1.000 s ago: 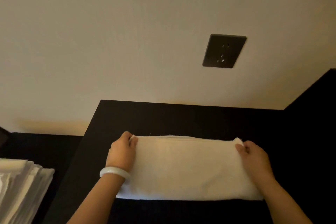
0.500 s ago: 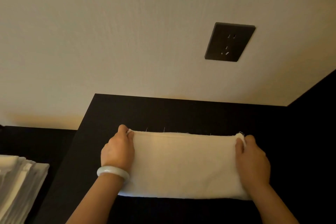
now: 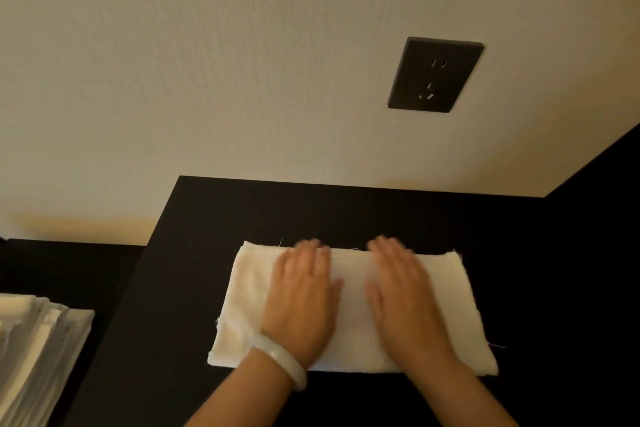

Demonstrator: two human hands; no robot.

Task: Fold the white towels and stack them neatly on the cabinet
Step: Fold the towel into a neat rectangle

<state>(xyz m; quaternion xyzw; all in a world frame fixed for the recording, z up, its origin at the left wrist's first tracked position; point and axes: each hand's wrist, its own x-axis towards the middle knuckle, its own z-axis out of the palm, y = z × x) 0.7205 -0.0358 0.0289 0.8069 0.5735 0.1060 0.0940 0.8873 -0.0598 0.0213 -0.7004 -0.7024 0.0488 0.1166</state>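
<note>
Towel [image 3: 353,308]: though folded to a wide band, frayed along the edges; flat on the cabinet [image 3: 242,215], lower centre of the frame.
Left hand [image 3: 301,298]: palm down on the towel's left half, fingers straight and released, tips blurred.
Right hand [image 3: 401,295]: palm down just right of the middle, fingers likewise straight, gripping nothing.
Bracelet [image 3: 284,364]: pale, on the left wrist.
Stack of white towels [image 3: 38,340]: lower left edge, well apart.
Socket [image 3: 435,74]: dark, on the wall [image 3: 207,62], upper right.

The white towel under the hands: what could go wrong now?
The left hand and right hand press flat on the folded white cloth towel; a sideways push might slide its layers crooked on the black cabinet top. The pale bangle on the left wrist sits over the near edge and could snag loose threads.
</note>
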